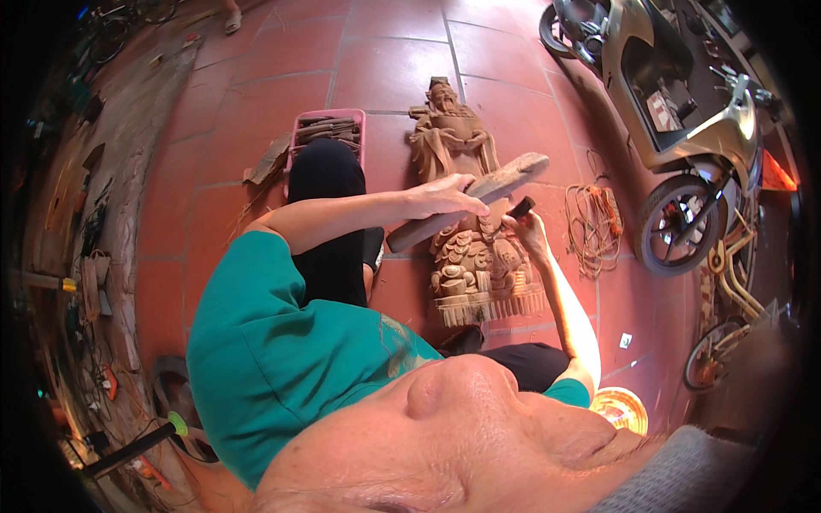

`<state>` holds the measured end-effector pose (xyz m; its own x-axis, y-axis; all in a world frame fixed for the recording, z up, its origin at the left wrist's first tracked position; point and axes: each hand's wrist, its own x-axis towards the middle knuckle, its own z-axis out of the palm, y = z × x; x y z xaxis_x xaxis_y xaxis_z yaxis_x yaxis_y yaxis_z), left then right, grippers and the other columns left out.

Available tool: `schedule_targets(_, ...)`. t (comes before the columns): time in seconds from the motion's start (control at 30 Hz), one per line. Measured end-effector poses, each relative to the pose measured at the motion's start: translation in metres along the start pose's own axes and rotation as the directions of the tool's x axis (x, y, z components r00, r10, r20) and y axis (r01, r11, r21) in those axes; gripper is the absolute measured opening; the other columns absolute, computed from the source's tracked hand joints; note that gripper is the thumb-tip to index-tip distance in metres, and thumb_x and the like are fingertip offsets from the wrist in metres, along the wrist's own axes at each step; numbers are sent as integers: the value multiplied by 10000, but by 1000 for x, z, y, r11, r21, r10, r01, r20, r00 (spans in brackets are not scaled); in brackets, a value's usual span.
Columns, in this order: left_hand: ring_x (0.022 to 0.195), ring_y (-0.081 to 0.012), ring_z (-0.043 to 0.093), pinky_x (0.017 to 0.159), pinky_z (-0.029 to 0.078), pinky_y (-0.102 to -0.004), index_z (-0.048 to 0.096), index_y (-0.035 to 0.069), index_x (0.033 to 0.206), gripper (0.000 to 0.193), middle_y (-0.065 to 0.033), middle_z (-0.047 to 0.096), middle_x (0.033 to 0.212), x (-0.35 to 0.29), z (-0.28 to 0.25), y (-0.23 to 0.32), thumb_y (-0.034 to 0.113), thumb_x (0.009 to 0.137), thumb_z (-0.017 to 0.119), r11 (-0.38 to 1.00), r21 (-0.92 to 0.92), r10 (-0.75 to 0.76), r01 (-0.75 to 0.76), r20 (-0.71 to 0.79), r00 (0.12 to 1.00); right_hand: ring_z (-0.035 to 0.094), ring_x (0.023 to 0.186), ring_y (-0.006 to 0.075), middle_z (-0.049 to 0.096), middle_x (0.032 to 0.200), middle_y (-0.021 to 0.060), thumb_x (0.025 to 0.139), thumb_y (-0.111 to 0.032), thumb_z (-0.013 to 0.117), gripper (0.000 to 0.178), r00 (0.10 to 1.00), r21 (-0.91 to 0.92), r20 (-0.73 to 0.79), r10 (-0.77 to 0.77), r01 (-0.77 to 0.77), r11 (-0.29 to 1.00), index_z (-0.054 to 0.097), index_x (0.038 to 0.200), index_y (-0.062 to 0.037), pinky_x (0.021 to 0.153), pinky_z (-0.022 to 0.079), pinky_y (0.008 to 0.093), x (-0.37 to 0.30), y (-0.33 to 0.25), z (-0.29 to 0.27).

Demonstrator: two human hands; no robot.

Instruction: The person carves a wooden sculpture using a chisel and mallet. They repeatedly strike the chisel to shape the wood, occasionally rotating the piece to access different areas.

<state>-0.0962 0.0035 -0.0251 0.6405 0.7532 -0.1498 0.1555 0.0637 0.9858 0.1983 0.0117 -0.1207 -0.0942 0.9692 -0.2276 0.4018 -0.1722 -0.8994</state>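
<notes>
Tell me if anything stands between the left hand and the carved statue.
Only the wooden club in the left hand's grip: it slants across the middle of the carved statue in this view. No other obstacle shows between them.

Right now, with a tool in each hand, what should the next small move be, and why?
Probably to settle the dark tool in the right hand against the carved figure before moving the wooden club. The left hand holds the club near that tool, whose lower end can't be made out, so its contact with the figure is unconfirmed.
</notes>
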Motion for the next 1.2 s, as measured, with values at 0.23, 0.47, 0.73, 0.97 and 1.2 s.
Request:
schedule_targets(0.23, 703, -96, 591, 584, 503, -254, 547, -23, 1193, 580, -41, 579, 823, -2, 0, 6, 400, 847, 742, 1000, 0, -3, 3, -27, 1000, 633, 686, 86, 668, 799, 3, 891, -236, 743, 224, 1000, -27, -10, 6, -7, 1000, 648, 956, -43, 595, 524, 255, -2, -5, -1)
schedule_targets(0.47, 560, -94, 567, 503, 446, -231, 548, 32, 1107, 374, -36, 591, 747, -3, 11, 15, 263, 886, 742, 954, -300, -15, -5, -65, 998, 592, 679, 75, 643, 786, 12, 876, -309, 767, 297, 982, -225, 65, -180, 190, 956, 635, 941, -51, 607, 494, 261, 19, 39, -28)
schedule_targets(0.73, 518, -112, 581, 474, 453, -242, 589, 80, 1025, 265, -28, 618, 705, -43, 40, -51, 240, 883, 746, 849, -517, -270, 107, -250, 930, 647, 722, 87, 698, 839, 27, 861, -352, 787, 334, 985, -36, 1, -174, 174, 984, 696, 984, -56, 639, 530, 262, -3, 26, -28)
schedule_targets(0.97, 549, -142, 615, 529, 499, -272, 598, 45, 1018, 286, -62, 650, 746, -47, 33, -86, 221, 856, 756, 848, -514, -295, 132, -250, 922, 662, 776, 87, 711, 875, 23, 868, -343, 768, 340, 992, -42, 17, -127, 127, 991, 717, 1062, -69, 713, 547, 255, 2, 0, -27)
schedule_targets(1.2, 564, -143, 622, 514, 497, -267, 549, 19, 1060, 339, -73, 643, 802, -42, 49, -79, 222, 866, 740, 876, -470, -244, 105, -245, 938, 655, 792, 89, 709, 871, 32, 850, -376, 779, 405, 990, -55, 28, -138, 140, 989, 707, 1083, -53, 733, 532, 260, 15, 35, -25)
